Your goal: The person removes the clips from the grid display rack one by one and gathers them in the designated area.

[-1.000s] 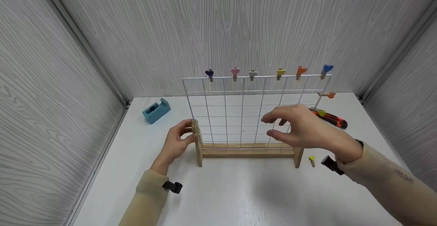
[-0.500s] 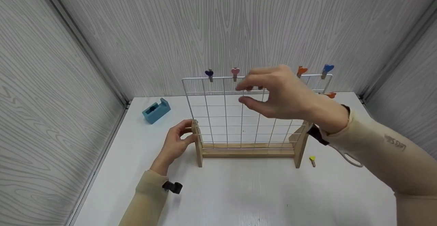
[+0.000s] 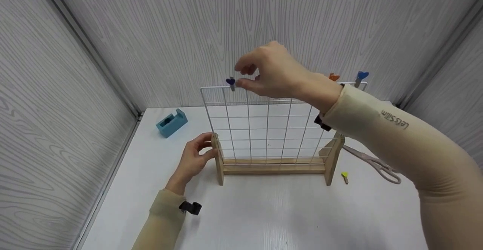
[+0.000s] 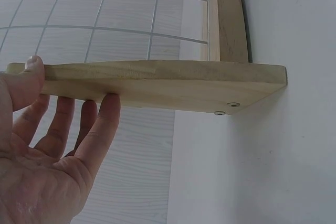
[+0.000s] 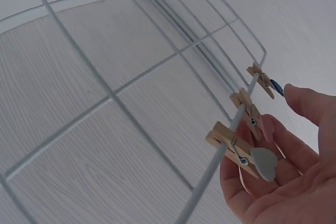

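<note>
My left hand (image 3: 193,160) grips the left wooden side panel (image 4: 157,72) of a white wire-grid rack, thumb on one edge and fingers against its outer face. Above the rack's top wire (image 3: 211,87) is my right hand (image 3: 281,70), thumb and fingers parted with nothing between them. Its thumb tip is right beside the clothespin with a dark blue heart (image 3: 231,82). In the right wrist view, clothespins with a pink heart (image 5: 252,116) and a grey-white heart (image 5: 244,153) stand on the same wire, overlapping the fingers. My right hand hides these two in the head view.
Clothespins with an orange heart (image 3: 334,77) and a blue heart (image 3: 362,77) sit at the wire's right end. A yellow-heart clothespin (image 3: 345,177) and grey scissors (image 3: 377,164) lie right of the rack. A teal tape dispenser (image 3: 171,124) stands at the left.
My right hand has risen and moved left, from in front of the grid to the dark blue clothespin. My left hand has stayed on the panel. The scissors have come into view.
</note>
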Motion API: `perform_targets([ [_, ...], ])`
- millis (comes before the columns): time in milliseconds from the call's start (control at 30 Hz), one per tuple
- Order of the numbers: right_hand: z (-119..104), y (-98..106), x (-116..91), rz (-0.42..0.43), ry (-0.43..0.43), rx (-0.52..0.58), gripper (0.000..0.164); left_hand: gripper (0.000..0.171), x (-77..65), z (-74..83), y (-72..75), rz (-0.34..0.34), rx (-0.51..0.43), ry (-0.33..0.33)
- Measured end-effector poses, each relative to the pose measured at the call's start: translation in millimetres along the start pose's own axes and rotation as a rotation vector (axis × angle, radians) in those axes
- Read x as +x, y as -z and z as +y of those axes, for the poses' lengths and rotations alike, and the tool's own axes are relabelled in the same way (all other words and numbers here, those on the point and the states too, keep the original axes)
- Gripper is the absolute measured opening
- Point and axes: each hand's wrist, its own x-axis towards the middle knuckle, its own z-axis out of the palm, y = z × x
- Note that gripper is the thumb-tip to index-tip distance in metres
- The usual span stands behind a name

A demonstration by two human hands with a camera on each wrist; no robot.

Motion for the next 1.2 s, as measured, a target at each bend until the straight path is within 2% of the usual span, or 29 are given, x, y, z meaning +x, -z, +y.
perform_targets([
  [100,-0.9,-2.3,3.5,-0.017,-0.024,0.022,0.023,0.049,-0.9,-0.1,-0.1,-0.004,-0.008,-0.008],
  [333,-8.5,-6.5,9.2,-0.016,0.005,0.052,0.014,0.049,-2.7,1.6,1.6,0.003,0.013,0.008],
  [533,-13.8,-10.2,10.1,-0.025,-0.026,0.053,0.014,0.048,-3.9,0.6,3.0,-0.002,0.026,0.012],
  [933,-14.0,-15.8,10.0,0.027,0.020,0.083,0.016,0.048,-7.5,4.4,6.3,-0.003,-0.003,0.026],
  [1067,-14.9,-13.4,9.0,0.046,0.001,0.120,0.013,0.049,-7.0,2.2,5.7,-0.004,-0.022,0.021],
  [1200,-15.7,-7.9,5.4,0.047,0.032,0.135,0.013,0.049,-7.0,1.3,4.8,-0.006,-0.032,0.025],
])
